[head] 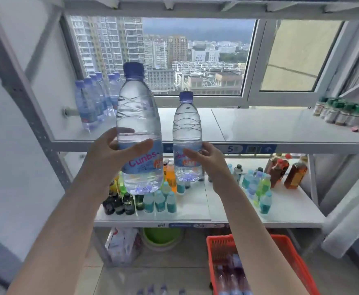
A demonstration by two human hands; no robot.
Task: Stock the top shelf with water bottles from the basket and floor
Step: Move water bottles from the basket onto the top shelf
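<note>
- Left hand grips the left water bottle around its middle, thumb across the front just above the label and fingers curled behind.
- That bottle stands upright in the air, long axis vertical, blue cap up, base down, in front of the top shelf's front edge.
- Right hand holds the right water bottle at its label, thumb on the front and fingers wrapped round the back.
- It is also upright, cap up, just right of the first bottle and apart from it; its base hangs below the front edge of the top shelf.
- Stocked water bottles stand upright in rows at the shelf's back left corner.
- Green-lidded jars are clustered at its right end.
- Small drink bottles crowd the lower shelf.
- On the floor at lower right, a red basket holds more bottles, too blurred to tell how they lie.
</note>
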